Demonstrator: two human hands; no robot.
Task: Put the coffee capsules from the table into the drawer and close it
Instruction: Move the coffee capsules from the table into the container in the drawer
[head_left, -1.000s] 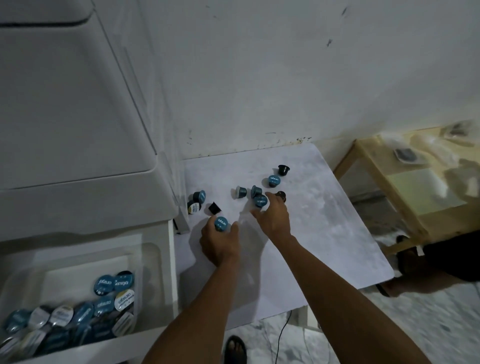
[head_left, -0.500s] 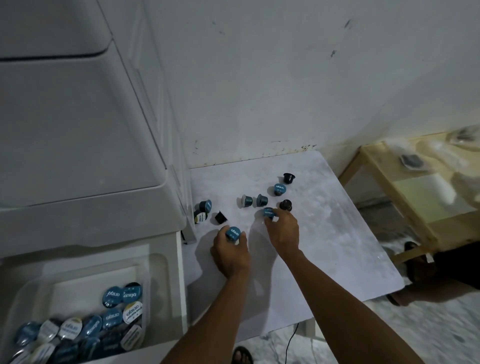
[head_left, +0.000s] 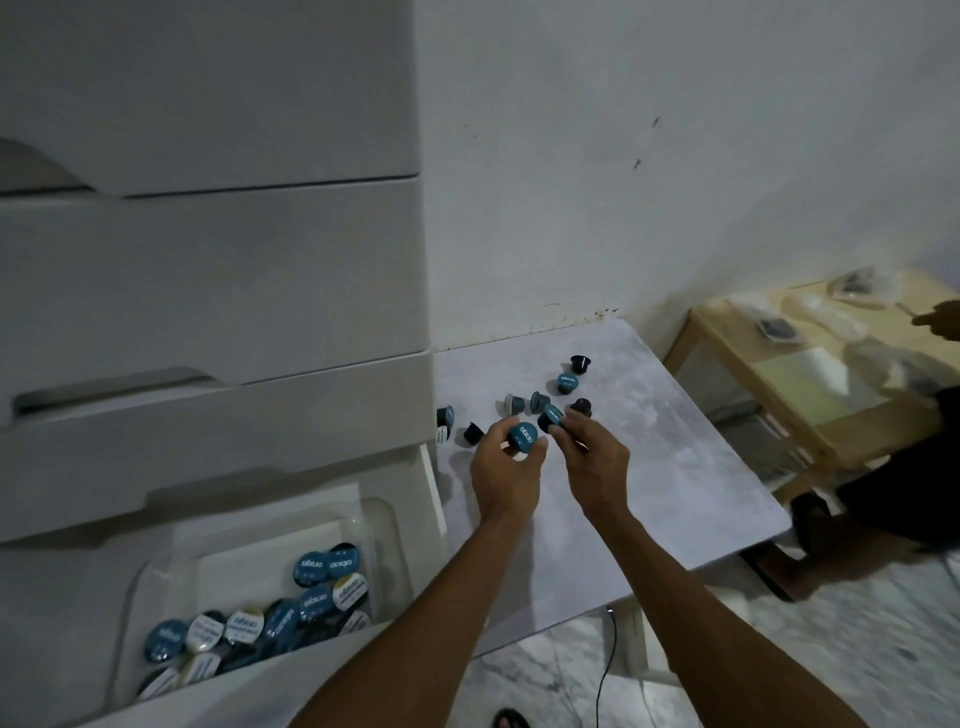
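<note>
Both hands had come up off the tabletop since half a second before, each carrying a capsule it had only been touching then, and more of the cabinet had come into sight above. We saw the white drawer cabinet filling the left side, its upper drawers closed. At its near, lower end the open drawer stood pulled out, with a heap of blue and white capsules lying in its clear tray. To the right of the cabinet stood the pale table, pushed against the far wall. Farther right we saw a wooden table with plastic bags on it, and part of another person at the right edge.

Over the middle of the pale table our left hand held a blue-lidded capsule, fingers clamped round it, lid turned up toward us. Just to its right our right hand pinched a second blue capsule at its fingertips. The two held capsules were close together but apart.

On the table beyond the hands lay the loose capsules: two blue ones side by side, a dark one to their right, and a blue and a black one farther off. Three more lay near the cabinet's edge.
</note>
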